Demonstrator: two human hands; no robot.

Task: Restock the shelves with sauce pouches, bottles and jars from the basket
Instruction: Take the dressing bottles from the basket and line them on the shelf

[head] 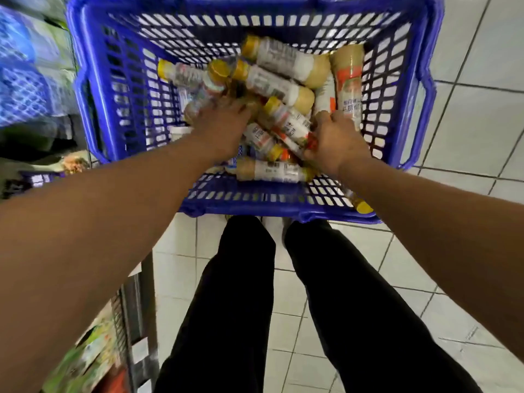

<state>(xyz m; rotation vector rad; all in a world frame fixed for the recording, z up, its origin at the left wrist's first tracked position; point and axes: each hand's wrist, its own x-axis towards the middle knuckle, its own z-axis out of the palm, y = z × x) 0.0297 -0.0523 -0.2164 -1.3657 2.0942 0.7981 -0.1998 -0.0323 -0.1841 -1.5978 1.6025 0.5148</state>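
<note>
A blue plastic basket (93, 89) stands on the tiled floor in front of me, holding several beige sauce bottles with yellow caps, lying in a heap. Both my hands reach down into it. My left hand (224, 126) lies palm down on the pile at the middle left, fingers curled over a bottle (204, 95). My right hand (334, 137) is closed around the lower end of a slanted bottle with an orange label (289, 123). One bottle (269, 170) lies crosswise at the near wall, and another (347, 80) stands against the right wall.
Shelving runs along the left edge: blue packets (19, 80) at the top left, green and orange packets (93, 358) at the bottom left behind a metal shelf edge (136, 307). White floor tiles (482, 109) extend to the right. My legs in black trousers (241, 307) stand just behind the basket.
</note>
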